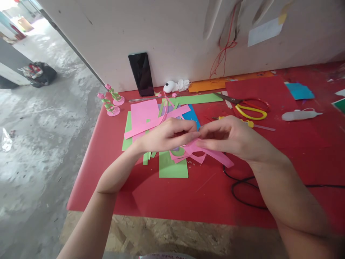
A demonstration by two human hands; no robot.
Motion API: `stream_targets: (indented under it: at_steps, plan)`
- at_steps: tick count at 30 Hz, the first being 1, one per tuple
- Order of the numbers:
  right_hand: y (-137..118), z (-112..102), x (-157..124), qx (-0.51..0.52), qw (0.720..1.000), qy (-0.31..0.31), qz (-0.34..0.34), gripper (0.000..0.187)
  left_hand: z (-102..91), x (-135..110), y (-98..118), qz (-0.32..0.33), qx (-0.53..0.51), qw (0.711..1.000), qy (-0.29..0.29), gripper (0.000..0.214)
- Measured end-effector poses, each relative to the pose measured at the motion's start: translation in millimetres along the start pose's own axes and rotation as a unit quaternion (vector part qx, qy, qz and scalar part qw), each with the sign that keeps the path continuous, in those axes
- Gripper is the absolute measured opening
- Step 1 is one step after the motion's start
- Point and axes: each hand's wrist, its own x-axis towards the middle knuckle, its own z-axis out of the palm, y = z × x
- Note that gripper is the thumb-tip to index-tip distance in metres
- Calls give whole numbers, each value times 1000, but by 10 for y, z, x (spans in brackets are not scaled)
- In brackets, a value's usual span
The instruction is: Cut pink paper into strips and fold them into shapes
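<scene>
Both hands meet over the middle of the red table [113, 180]. My left hand [168, 135] and my right hand [231, 138] pinch the same pink paper strip [215, 154], fingertips touching at its upper end. The strip trails down to the right, below my right hand. Under the hands lie curled pink offcuts [198, 157], a green paper sheet [172, 169] and larger pink sheets [144, 113], with a blue sheet [192, 116] behind.
Yellow-handled scissors [249, 109] and a white glue bottle [299, 115] lie to the right. Two small pink-and-green paper flowers [111, 102] stand at the back left. A black phone [141, 73] leans on the wall. A black cable [242, 190] loops near my right forearm.
</scene>
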Motion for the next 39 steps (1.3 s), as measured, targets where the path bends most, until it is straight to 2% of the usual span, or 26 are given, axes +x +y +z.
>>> stream_targets:
  at_steps: [4,10,14,17,22,26,30,35,37,39]
  plan:
    - [12,-1,8,-12,1000,5,13,10,14,-13,-11,5,9,1000,8,31]
    - [17,-23,11,-7,999,23,41,10,64,-7,-7,-65,-38,997,24,36]
    - [26,-42,18,8,999,43,29,8,57,9,3,-102,-69,992,30,41]
    - [29,-55,18,9,999,48,9,10,43,12,1,-88,-63,994,34,34]
    - [13,-66,15,-5,998,55,7,9,18,1,-6,-48,16,998,42,31]
    - [-9,-52,23,-11,999,36,17,10,3,-20,-28,-27,42,999,19,24]
    - [-19,-33,28,-11,999,12,34,11,1,-24,-58,-16,32,999,3,22]
    - [-5,-58,18,15,999,27,7,12,3,2,-62,-46,-30,998,-1,27]
    - [7,-68,11,19,999,36,-3,12,6,8,-62,-44,-50,998,11,29]
    - [17,-61,1,13,998,52,-14,10,17,6,-64,-38,-62,996,49,26]
